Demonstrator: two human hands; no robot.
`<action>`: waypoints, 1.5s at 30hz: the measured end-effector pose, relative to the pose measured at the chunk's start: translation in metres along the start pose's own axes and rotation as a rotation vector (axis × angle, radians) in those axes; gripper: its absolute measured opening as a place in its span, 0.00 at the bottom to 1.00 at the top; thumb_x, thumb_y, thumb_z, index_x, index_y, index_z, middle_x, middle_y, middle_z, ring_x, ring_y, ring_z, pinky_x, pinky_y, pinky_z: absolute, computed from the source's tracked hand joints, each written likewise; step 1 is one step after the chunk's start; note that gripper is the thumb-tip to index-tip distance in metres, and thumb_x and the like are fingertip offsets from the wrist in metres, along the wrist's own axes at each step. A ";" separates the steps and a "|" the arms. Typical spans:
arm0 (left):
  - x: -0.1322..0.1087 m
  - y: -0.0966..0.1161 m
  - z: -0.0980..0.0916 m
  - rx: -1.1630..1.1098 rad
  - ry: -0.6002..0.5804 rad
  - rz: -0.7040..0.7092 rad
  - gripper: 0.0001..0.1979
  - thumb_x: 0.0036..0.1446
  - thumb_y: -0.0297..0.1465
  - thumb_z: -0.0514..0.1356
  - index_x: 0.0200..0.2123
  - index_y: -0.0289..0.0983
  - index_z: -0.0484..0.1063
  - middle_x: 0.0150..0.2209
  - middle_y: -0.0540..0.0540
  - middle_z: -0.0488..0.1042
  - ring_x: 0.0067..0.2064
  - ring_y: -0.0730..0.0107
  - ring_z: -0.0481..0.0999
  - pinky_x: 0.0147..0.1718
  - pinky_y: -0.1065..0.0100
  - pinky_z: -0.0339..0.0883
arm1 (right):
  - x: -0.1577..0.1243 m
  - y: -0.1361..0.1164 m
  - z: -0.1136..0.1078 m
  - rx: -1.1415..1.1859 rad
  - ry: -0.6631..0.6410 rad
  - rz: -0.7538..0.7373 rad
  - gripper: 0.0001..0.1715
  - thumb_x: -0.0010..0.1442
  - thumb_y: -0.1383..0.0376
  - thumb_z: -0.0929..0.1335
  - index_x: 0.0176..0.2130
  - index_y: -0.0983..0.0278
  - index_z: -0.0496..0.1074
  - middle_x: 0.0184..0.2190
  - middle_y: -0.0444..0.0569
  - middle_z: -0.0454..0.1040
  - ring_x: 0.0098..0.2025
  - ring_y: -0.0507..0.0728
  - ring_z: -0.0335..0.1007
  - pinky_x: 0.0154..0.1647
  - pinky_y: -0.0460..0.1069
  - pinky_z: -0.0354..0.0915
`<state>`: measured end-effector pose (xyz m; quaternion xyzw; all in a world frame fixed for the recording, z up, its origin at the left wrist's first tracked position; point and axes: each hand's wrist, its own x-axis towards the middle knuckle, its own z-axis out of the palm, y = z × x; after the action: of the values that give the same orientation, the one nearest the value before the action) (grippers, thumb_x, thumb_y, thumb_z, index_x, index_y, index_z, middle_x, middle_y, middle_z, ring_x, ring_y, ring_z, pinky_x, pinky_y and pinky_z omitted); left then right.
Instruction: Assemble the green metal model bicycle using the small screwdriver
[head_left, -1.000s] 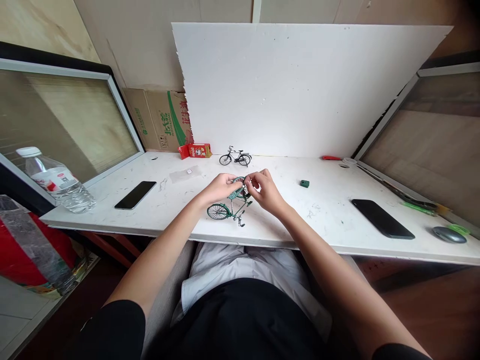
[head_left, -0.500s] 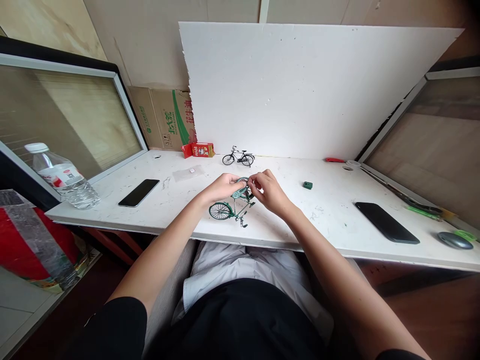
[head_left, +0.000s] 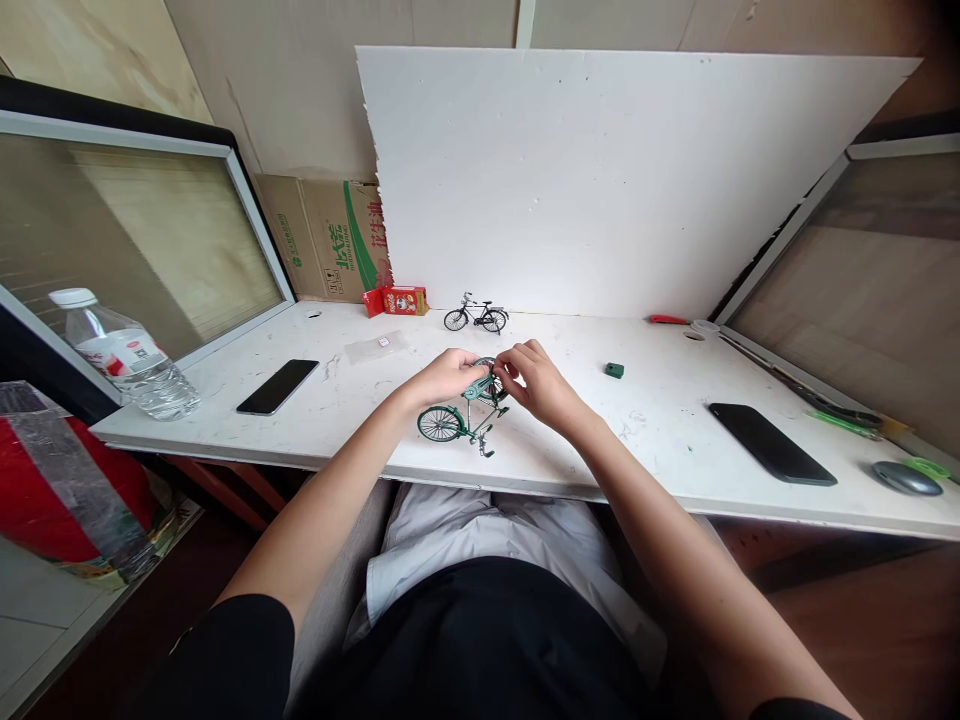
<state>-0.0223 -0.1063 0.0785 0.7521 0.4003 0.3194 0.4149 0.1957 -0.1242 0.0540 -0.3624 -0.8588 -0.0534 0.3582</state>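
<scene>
A green model bicycle (head_left: 442, 423) is tilted over near the table's front edge, its front wheel toward my left and its handlebar toward me. My left hand (head_left: 452, 376) grips it by the far part of the frame near the rear wheel, thumb on top. At that same rear wheel my right hand (head_left: 534, 380) is closed in a pinch, thumb and forefinger together. Whether a small part sits between those fingertips is hidden. Off to the right lies a small dark green block-shaped piece (head_left: 614, 370).
A black model bicycle (head_left: 475, 316) stands at the back beside a small red box (head_left: 405, 300) and a clear plastic bag (head_left: 375, 346). Phones lie at left (head_left: 278, 386) and right (head_left: 771, 443). A water bottle (head_left: 127, 355) and a computer mouse (head_left: 906, 478) stand farther out.
Both hands keep their hold at the rear wheel, with only tiny shifts of the fingers. The whole view has moved very slightly.
</scene>
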 end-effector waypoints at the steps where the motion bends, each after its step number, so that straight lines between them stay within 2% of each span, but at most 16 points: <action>1: 0.000 0.000 0.000 0.002 0.004 0.002 0.12 0.62 0.40 0.64 0.33 0.36 0.77 0.29 0.47 0.75 0.33 0.66 0.73 0.33 0.66 0.64 | 0.000 0.000 0.000 0.004 0.003 0.003 0.08 0.77 0.64 0.63 0.42 0.59 0.69 0.39 0.54 0.75 0.45 0.64 0.65 0.45 0.58 0.66; 14: 0.000 0.000 -0.001 -0.056 -0.026 -0.061 0.13 0.61 0.40 0.65 0.36 0.35 0.78 0.33 0.45 0.78 0.36 0.66 0.75 0.36 0.66 0.66 | -0.001 0.001 0.002 0.165 -0.007 0.070 0.06 0.76 0.63 0.64 0.42 0.58 0.68 0.40 0.52 0.77 0.45 0.63 0.67 0.45 0.57 0.65; 23: -0.002 0.003 -0.001 -0.020 -0.038 -0.086 0.14 0.62 0.41 0.64 0.33 0.35 0.73 0.30 0.50 0.69 0.30 0.72 0.64 0.31 0.66 0.55 | -0.002 -0.003 -0.003 0.251 0.016 0.124 0.07 0.74 0.60 0.67 0.43 0.58 0.73 0.41 0.52 0.79 0.46 0.63 0.71 0.46 0.57 0.68; 30: -0.001 -0.001 -0.003 -0.025 -0.058 -0.078 0.16 0.62 0.44 0.64 0.32 0.37 0.70 0.30 0.51 0.67 0.31 0.72 0.63 0.32 0.66 0.55 | -0.003 0.002 -0.004 0.360 -0.002 0.215 0.13 0.73 0.53 0.69 0.44 0.59 0.77 0.41 0.51 0.81 0.46 0.61 0.73 0.47 0.56 0.70; 33: -0.001 -0.002 -0.003 -0.022 -0.064 -0.077 0.16 0.62 0.44 0.63 0.34 0.36 0.72 0.31 0.49 0.69 0.32 0.71 0.64 0.32 0.66 0.56 | -0.002 0.003 -0.005 0.446 -0.002 0.270 0.15 0.71 0.51 0.71 0.43 0.59 0.79 0.39 0.50 0.80 0.44 0.60 0.74 0.44 0.55 0.70; 38: -0.002 0.000 -0.001 -0.040 -0.092 -0.061 0.16 0.61 0.43 0.65 0.31 0.36 0.71 0.29 0.50 0.66 0.30 0.72 0.62 0.30 0.66 0.52 | 0.000 0.002 -0.010 0.609 -0.061 0.347 0.20 0.68 0.47 0.72 0.41 0.60 0.80 0.38 0.50 0.80 0.40 0.58 0.75 0.38 0.53 0.70; 45: 0.001 -0.003 0.002 -0.109 -0.097 -0.101 0.16 0.59 0.44 0.67 0.32 0.36 0.72 0.30 0.50 0.68 0.30 0.72 0.63 0.30 0.67 0.54 | 0.000 0.001 -0.011 0.577 -0.060 0.337 0.21 0.68 0.46 0.71 0.41 0.61 0.80 0.40 0.51 0.81 0.41 0.59 0.76 0.39 0.53 0.71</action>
<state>-0.0215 -0.1047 0.0749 0.7219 0.3990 0.2826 0.4897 0.2029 -0.1276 0.0622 -0.3843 -0.7768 0.2627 0.4242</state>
